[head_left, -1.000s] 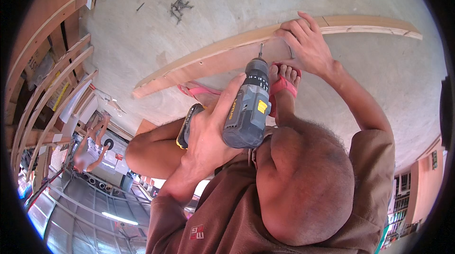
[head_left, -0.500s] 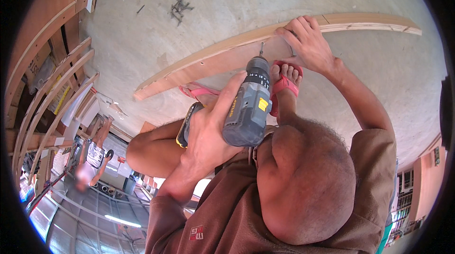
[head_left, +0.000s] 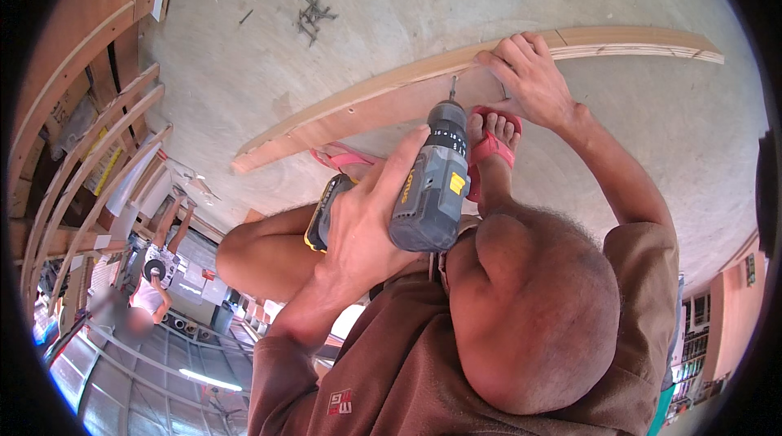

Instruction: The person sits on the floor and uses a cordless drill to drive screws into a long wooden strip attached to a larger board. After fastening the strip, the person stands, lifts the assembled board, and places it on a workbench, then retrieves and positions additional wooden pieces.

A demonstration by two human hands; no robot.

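Observation:
My left hand [head_left: 362, 220] grips a grey and yellow cordless drill [head_left: 432, 188]. Its bit [head_left: 452, 87] points down onto a long, thin wooden strip [head_left: 350, 106] lying on the concrete floor. My right hand [head_left: 529, 78] presses flat on the strip just right of the bit, fingers spread. My foot in a red sandal [head_left: 489, 143] rests by the strip under the drill. A second pink sandal [head_left: 342, 159] shows to the left.
A small pile of dark screws [head_left: 314, 17] lies on the floor beyond the strip. Curved wooden frames [head_left: 81, 151] are stacked along the left. Another person [head_left: 151, 289] is working at the lower left, far off.
The drill and both hands have stayed almost where they were. The person in the background at the left has shifted position.

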